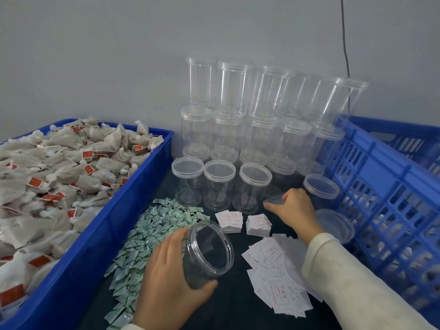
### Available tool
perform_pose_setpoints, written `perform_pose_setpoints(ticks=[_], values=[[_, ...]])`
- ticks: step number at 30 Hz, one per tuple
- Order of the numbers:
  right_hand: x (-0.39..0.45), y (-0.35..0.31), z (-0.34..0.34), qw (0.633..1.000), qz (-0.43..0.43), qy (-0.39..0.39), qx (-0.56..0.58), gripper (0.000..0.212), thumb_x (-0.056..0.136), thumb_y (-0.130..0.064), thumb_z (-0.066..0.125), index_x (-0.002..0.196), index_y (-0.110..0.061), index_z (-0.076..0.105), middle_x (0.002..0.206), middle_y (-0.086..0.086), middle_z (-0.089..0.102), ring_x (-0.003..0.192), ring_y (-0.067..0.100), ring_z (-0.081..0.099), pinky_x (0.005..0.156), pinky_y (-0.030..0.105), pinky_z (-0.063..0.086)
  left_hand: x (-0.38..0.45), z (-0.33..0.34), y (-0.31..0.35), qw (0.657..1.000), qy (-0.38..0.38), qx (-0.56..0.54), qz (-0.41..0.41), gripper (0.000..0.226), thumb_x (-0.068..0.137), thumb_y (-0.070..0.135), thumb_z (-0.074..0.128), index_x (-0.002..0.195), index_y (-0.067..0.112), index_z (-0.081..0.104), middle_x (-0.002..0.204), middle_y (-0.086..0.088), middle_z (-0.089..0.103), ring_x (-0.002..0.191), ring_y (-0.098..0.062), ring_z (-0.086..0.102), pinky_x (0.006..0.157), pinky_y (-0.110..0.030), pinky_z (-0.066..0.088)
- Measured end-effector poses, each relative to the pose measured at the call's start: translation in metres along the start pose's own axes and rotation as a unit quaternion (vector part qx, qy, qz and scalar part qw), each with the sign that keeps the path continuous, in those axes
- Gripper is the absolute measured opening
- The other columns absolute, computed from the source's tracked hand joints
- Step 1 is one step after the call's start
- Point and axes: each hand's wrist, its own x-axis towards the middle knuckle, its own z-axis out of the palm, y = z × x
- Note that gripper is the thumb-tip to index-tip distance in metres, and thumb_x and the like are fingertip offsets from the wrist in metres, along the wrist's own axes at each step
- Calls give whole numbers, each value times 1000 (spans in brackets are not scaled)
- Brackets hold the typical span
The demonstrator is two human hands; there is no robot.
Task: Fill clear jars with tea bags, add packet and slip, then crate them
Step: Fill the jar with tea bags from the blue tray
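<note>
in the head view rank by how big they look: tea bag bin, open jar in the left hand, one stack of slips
1. tea bag bin, by far the largest.
2. open jar held in the left hand; nearness to the camera enlarges it.
3. stack of slips, smallest.

Slips' print too small

We see beige tea bags with red tags, blue bin, blue crate, green-printed white packets, red-printed white slips, clear jars.

Dark table: jars, packets, slips, crates.
</note>
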Motion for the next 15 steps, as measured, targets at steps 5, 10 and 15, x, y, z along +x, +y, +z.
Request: perform_pose_setpoints(ticks=[5,10,15], values=[[2,-2,20,991,21,-59,-116,74,82,-69,55,124,-8,57,131,13,53,121,32,44,90,38,43,-7,0,-6,999,-19,-33,-37,114,49,57,82,142,38,19,129,30,26,127,1,31,112,-29,28],[6,-6,24,987,69,-109,-95,69,88,-62,52,134,-10,50,135,14,42,112,32,54,85,36,48,-11,0,-17,997,-29,-55,-52,118,46,64,79,142,42,14,132,32,23,127,1,34,111,-29,31],[9,-8,25,975,81,-160,-132,49,92,-57,44,107,-14,62,110,8,62,90,25,60,72,29,45,-14,-3,-20,992,-30,-103,-70,118,38,67,74,140,45,20,130,34,30,118,-7,49,99,-33,48]])
